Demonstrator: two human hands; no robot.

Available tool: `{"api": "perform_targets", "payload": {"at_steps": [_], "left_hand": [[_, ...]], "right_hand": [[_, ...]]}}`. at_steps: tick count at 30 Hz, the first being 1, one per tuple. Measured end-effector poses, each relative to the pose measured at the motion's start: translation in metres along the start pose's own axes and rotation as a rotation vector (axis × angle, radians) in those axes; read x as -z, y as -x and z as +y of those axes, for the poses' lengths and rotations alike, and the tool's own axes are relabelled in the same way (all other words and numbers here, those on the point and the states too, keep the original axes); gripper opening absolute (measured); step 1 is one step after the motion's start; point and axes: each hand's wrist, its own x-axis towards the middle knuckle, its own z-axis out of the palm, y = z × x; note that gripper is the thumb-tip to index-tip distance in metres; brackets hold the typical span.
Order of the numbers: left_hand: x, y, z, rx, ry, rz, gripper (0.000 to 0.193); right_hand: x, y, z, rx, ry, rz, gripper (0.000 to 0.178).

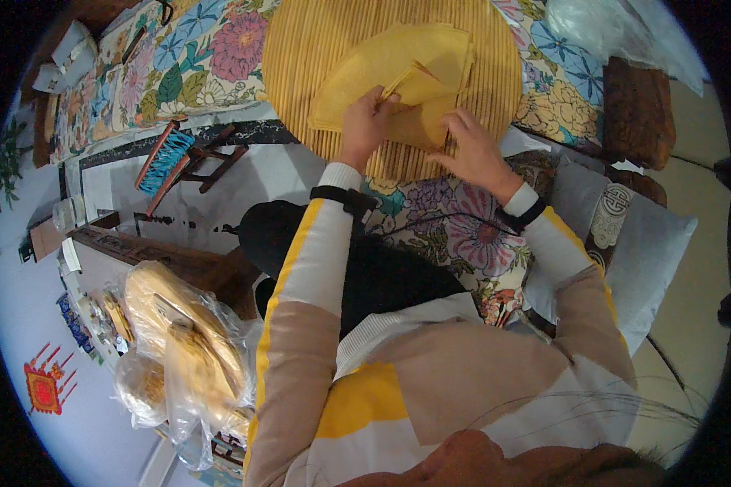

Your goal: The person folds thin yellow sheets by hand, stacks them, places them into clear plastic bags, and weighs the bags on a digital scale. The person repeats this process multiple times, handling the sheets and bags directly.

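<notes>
A thin yellow sheet point(386, 61), like a large flat pancake folded into a fan shape, lies on a round mat of yellow reeds point(300, 32). Part of it is folded over, with a raised flap near its middle. My left hand point(367, 128) is closed at the sheet's near side, pinching the flap's edge between thumb and fingers. At the sheet's near right edge is my right hand point(475, 152), its thumb and fingers apart and touching the sheet. Whether the sheet is one layer or several I cannot tell.
The mat rests on a flowered cloth point(211, 49). Clear plastic point(601, 32) lies at the far right by a dark wooden block point(638, 114). A small folding stool point(170, 162) with blue webbing stands at left. Bagged yellow sheets point(187, 325) are at lower left, a grey cushion point(650, 243) at right.
</notes>
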Motion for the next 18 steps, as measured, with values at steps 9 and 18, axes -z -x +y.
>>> {"api": "perform_targets", "payload": {"at_steps": [9,18], "left_hand": [[0.007,0.004,-0.002,-0.136,-0.097,-0.107,0.038],[0.009,0.016,-0.001,-0.413,-0.071,-0.079,0.047]], "right_hand": [[-0.020,0.000,0.012,0.351,0.384,-0.037,0.041],[0.024,-0.051,0.011,0.378,0.057,0.041,0.029]]}}
